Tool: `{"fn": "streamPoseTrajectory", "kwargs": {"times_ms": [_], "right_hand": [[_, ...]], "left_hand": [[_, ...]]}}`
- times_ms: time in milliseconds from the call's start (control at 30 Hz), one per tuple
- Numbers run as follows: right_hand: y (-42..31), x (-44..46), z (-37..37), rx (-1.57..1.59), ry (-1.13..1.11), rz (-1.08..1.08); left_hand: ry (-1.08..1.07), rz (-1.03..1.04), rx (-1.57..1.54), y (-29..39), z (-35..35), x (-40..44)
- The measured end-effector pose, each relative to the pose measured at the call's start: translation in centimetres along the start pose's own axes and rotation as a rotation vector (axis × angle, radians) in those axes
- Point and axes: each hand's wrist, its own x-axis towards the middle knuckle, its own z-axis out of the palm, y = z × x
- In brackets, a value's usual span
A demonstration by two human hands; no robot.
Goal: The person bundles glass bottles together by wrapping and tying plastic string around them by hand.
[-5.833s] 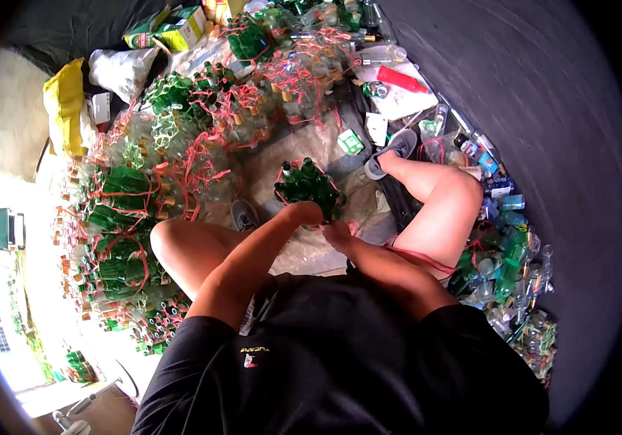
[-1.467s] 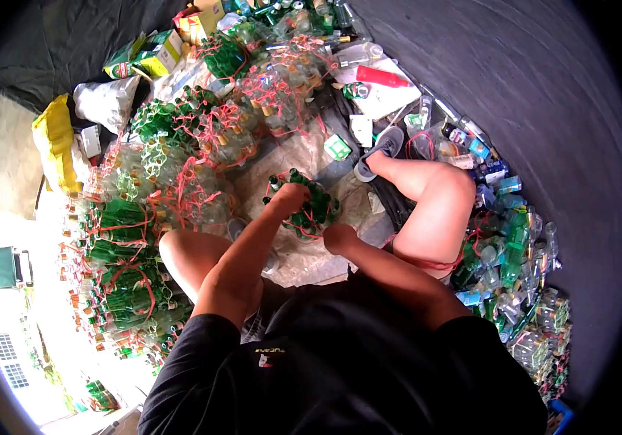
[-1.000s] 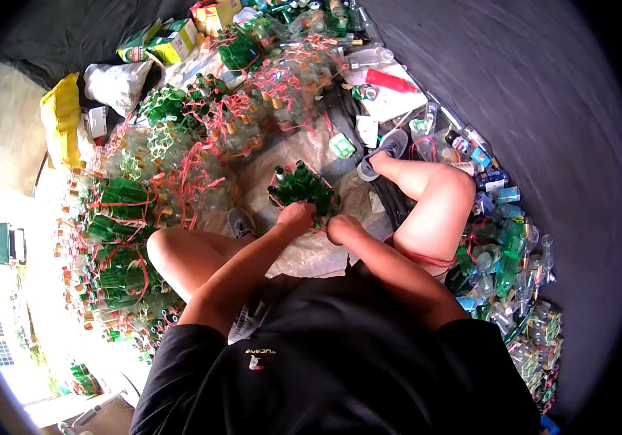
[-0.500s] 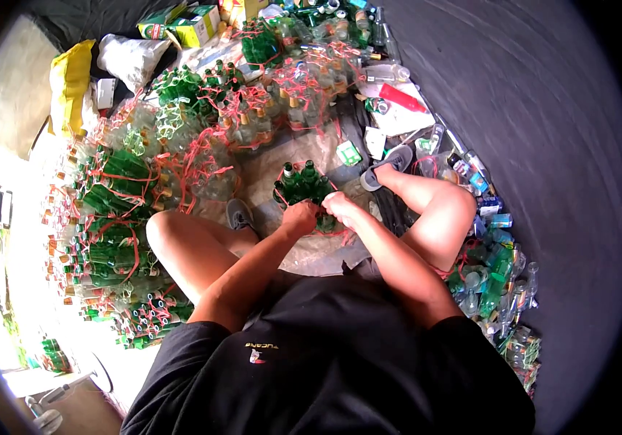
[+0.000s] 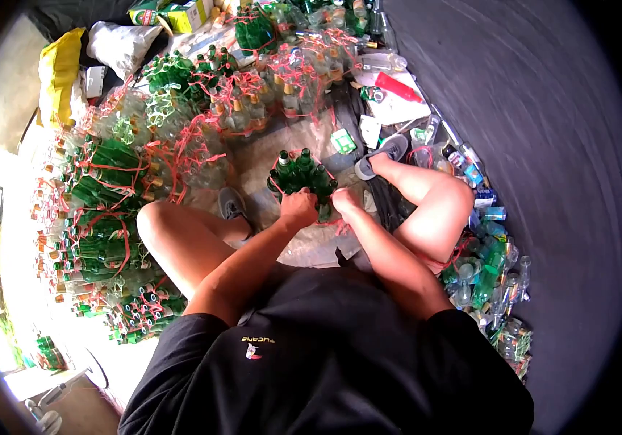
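Observation:
A small bundle of green glass bottles [image 5: 298,170] stands upright on the ground sheet between my legs, with pink plastic string [image 5: 332,176] looped round it. Pressed against the near side of the bundle, my left hand [image 5: 299,208] is closed; what its fingers hold is hidden. My right hand [image 5: 347,203] is closed in a fist at the bundle's right side, a small gap from the left. The string runs down to this right hand. Both hands hide the lower part of the nearest bottles.
Tied bundles of green bottles [image 5: 111,163] and clear bottles [image 5: 245,112] curve round the left and far side. Loose bottles and cans [image 5: 495,272] lie along the right. A green-and-white packet [image 5: 343,141] rests beyond the bundle, near my shoe [image 5: 390,151].
My hands have moved apart from their meeting point at the bundle's near right side. The left is now farther left against the bottles. The whole view has shifted slightly.

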Motion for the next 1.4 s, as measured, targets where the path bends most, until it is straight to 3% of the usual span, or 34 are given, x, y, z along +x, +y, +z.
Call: {"fn": "streamPoseTrajectory", "kwargs": {"times_ms": [100, 200, 400, 567, 767, 833, 967, 1167, 1233, 1400], "right_hand": [[-0.8, -0.6, -0.2, -0.033, 0.035, 0.073], [-1.5, -2.2, -1.4, 0.249, -0.157, 0.300], [4.1, 1.0, 0.5, 0.372, -0.379, 0.415], [5.5, 1.2, 1.1, 0.347, -0.447, 0.457], [2.7, -1.5, -0.4, 0.239, -0.407, 0.370], [2.5, -1.7, -0.8, 0.265, -0.395, 0.350], [3.5, -0.9, 0.4, 0.141, -0.303, 0.312], [3.7, -0.6, -0.3, 0.116, -0.424, 0.245], [3.7, -0.1, -0.4, 0.038, -0.509, 0.192], [3.2, 1.5, 0.5, -0.081, -0.443, 0.254]], "left_hand": [[0.005, -0.002, 0.008, 0.1, 0.2, 0.1], [0.086, -0.001, -0.047, 0.0, 0.6, 0.1], [0.137, -0.021, -0.114, -0.7, 2.2, -0.1], [0.236, 0.195, 0.062, -1.6, 5.0, 0.0], [0.182, 0.217, 0.099, -1.5, 4.6, 0.1], [0.038, 0.239, 0.123, -1.5, 3.7, 0.5], [-0.028, 0.224, 0.081, -2.2, 4.2, 1.6], [-0.107, 0.125, 0.069, -0.9, 3.4, 1.9], [-0.010, 0.018, 0.071, -0.9, 4.9, 2.6], [-0.071, -0.099, 0.060, 1.0, 3.4, 2.3]]}}
